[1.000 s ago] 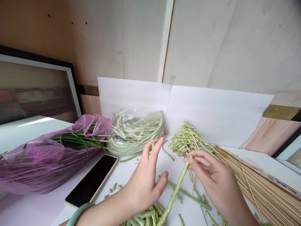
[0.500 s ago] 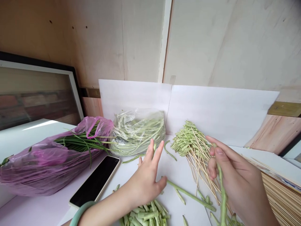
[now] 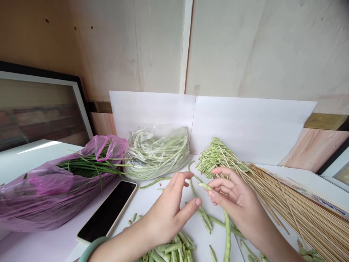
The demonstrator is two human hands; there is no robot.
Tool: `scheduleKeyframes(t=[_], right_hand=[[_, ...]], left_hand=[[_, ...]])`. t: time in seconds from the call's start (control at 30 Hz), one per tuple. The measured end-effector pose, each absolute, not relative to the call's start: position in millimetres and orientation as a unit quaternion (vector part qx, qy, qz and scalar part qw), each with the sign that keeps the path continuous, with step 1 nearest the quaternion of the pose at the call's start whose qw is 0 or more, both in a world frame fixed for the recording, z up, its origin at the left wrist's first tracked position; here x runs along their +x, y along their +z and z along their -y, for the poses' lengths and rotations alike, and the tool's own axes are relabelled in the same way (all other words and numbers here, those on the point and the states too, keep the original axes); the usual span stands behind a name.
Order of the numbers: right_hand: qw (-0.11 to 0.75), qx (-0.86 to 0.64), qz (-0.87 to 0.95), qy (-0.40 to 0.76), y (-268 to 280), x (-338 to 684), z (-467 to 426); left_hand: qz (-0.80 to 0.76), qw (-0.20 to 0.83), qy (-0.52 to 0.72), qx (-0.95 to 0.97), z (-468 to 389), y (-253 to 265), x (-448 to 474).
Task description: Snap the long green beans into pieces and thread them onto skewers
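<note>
My right hand (image 3: 234, 198) pinches a long green bean (image 3: 227, 236). A pale end of it pokes out past the fingertips, and a thicker length hangs below the hand. My left hand (image 3: 176, 205) faces it with thumb and fingers apart and nothing visible in it, close to the bean's tip but not touching. Beneath my left forearm lies a heap of cut bean pieces (image 3: 174, 251), partly hidden. Loose long beans (image 3: 193, 187) lie on the white surface between and behind the hands.
Bean pieces on skewers (image 3: 211, 156) are stacked behind my right hand, with many bare wooden sticks (image 3: 300, 207) at right. A clear bag of long beans (image 3: 160, 153) stands at the back. At left are a phone (image 3: 107, 211) and a purple bag (image 3: 54, 196) with green stalks.
My right hand has moved left with the bean, bringing its tip toward my left hand. My left hand's fingers have bent from stretched out. More bare sticks show at right.
</note>
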State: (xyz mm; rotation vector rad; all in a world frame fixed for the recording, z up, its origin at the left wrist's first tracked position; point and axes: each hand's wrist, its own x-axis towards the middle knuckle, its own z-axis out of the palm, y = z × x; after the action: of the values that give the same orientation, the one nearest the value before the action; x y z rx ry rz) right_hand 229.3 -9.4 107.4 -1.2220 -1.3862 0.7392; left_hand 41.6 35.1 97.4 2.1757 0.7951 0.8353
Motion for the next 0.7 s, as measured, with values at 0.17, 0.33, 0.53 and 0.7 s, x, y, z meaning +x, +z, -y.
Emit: scheduleKeyframes(t=[0.17, 0.33, 0.53, 0.7], right_hand=[[0.498, -0.505, 0.61, 0.353, 104, 217, 16], [0.428, -0.509, 0.68, 0.307, 104, 215, 20], [0.319, -0.504, 0.783, 0.175, 107, 218, 27], [0.233, -0.45, 0.861, 0.027, 110, 218, 33]], left_hand=[[-0.309, 0.27, 0.252, 0.876, -25, 110, 43], [-0.274, 0.222, 0.209, 0.912, -27, 112, 41], [-0.266, 0.202, 0.16, 0.929, -25, 129, 33], [-0.221, 0.179, 0.122, 0.951, -24, 134, 31]])
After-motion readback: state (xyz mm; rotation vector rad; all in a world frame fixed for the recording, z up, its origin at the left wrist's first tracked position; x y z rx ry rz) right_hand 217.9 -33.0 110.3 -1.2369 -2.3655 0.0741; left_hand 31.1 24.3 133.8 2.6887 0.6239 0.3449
